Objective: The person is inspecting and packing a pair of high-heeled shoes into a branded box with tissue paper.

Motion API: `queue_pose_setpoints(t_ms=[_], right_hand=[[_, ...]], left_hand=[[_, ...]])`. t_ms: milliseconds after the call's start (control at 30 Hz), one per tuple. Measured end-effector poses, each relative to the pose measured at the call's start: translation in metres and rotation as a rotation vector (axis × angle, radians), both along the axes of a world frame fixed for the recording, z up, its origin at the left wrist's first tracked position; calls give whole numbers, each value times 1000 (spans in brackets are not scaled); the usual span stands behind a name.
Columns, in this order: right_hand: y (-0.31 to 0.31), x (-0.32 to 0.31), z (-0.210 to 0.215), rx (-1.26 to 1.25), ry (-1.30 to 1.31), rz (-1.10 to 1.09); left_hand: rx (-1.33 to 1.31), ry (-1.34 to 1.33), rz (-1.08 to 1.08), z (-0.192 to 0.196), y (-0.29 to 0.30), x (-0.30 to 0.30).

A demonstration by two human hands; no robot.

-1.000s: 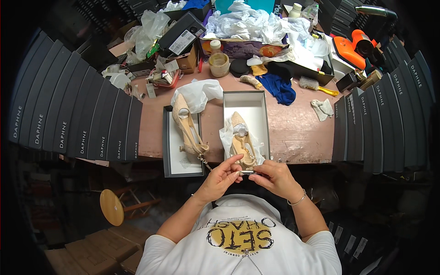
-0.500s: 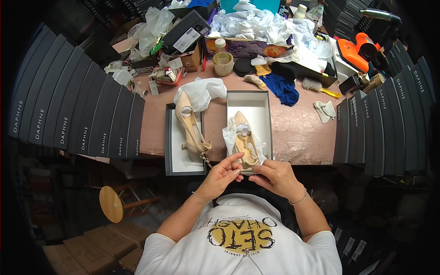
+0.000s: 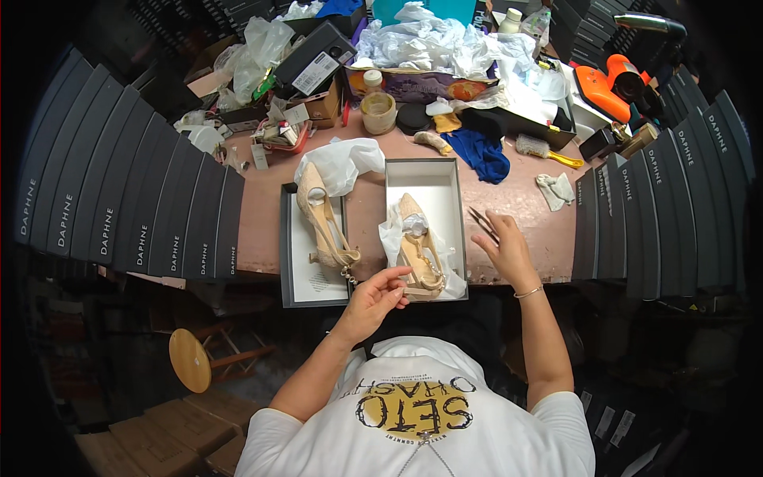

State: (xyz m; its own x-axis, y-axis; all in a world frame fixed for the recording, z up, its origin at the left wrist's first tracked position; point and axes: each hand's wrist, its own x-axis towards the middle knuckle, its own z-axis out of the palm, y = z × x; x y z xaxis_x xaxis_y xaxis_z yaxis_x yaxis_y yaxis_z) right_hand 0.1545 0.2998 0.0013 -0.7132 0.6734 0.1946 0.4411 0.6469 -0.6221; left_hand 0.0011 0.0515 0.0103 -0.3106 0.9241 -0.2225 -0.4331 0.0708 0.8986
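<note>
A beige textured high-heeled shoe (image 3: 430, 280) with an ankle strap and a beaded chain lies on tissue in the right-hand open box (image 3: 461, 230), white inside and dark outside. At its near end, my left hand (image 3: 373, 302) is closed, thumb and fingers on the shoe's strap. Over the table right of that box is my right hand (image 3: 509, 253), thumb and fingers spread apart. Dark tweezers (image 3: 482, 223) lie between thumb and forefinger, tips pointing away. The matching shoe (image 3: 322, 219) rests in the left-hand open box (image 3: 291, 274), its beaded chain hanging over the near right side.
White tissue (image 3: 350, 159) lies behind the left shoe. Rows of dark shoeboxes (image 3: 115, 179) stand at both sides. Farther back are a jar (image 3: 378, 113), a blue cloth (image 3: 481, 155), a yellow-handled brush (image 3: 548, 149) and an orange tool (image 3: 602, 94). A round-topped stool (image 3: 190, 359) is lower left.
My right hand has left the shoe strap and moved right and away, to the table beside the box, where tweezers now show. My left hand stays at the strap.
</note>
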Motion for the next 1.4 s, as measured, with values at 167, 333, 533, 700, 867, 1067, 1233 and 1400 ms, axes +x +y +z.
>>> queue_pose_setpoints(t_ms=[167, 333, 533, 700, 867, 1067, 1233, 1400], right_hand=[[-48, 3, 41, -256, 33, 421], [-102, -17, -13, -289, 41, 354], [-72, 6, 21, -827, 261, 144], [-69, 34, 41, -1472, 900, 189], [-101, 34, -3, -1982, 1189, -111], [-106, 37, -51, -2212, 1158, -228], [-102, 33, -51, -2253, 1118, -280], [-104, 25, -44, -2211, 1154, -219]], left_hand=[[-89, 152, 172, -33, -9, -6], [-21, 390, 330, -45, -1, 1], [19, 212, 401, -24, -5, -23], [80, -546, 334, -12, 19, -22], [279, -757, 233, 7, 38, -8], [194, -671, 294, 6, 20, 2], [159, -694, 367, 14, 26, 5], [192, -753, 362, -2, 23, -4]])
